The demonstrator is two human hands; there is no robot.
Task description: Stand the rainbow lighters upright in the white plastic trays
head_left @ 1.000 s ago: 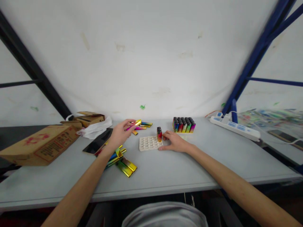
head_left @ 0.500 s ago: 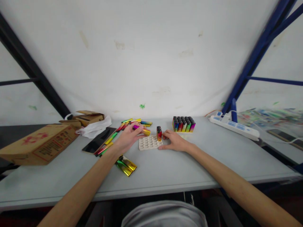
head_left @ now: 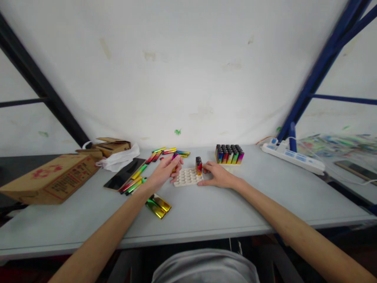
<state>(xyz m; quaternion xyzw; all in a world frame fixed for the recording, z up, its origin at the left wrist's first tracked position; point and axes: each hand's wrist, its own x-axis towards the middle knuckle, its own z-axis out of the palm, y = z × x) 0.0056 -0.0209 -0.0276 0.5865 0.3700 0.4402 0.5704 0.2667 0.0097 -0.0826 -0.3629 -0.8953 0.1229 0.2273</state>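
My left hand (head_left: 166, 171) is closed on a shiny purple and yellow lighter (head_left: 174, 158), mostly hidden by the fingers, at the left side of a white tray with round holes (head_left: 186, 179). A couple of black-topped red lighters (head_left: 198, 166) stand upright at the tray's right back corner. Beside them my right hand (head_left: 216, 175) rests at the tray's right edge, thumb and fingers apart, with nothing seen between them. Colourful lighters (head_left: 140, 171) lie left of the tray, and gold and green ones (head_left: 159, 205) lie nearer the front.
A full block of upright lighters (head_left: 229, 154) stands at the back right. Further right lies a white power strip (head_left: 293, 158). On the left are a cardboard box (head_left: 50, 177), a white plastic bag (head_left: 119, 159) and a black flat panel (head_left: 125, 174).
The lighter in my left hand has turned from lying sideways to more upright, and the fingers have curled round it. My right hand has barely moved.
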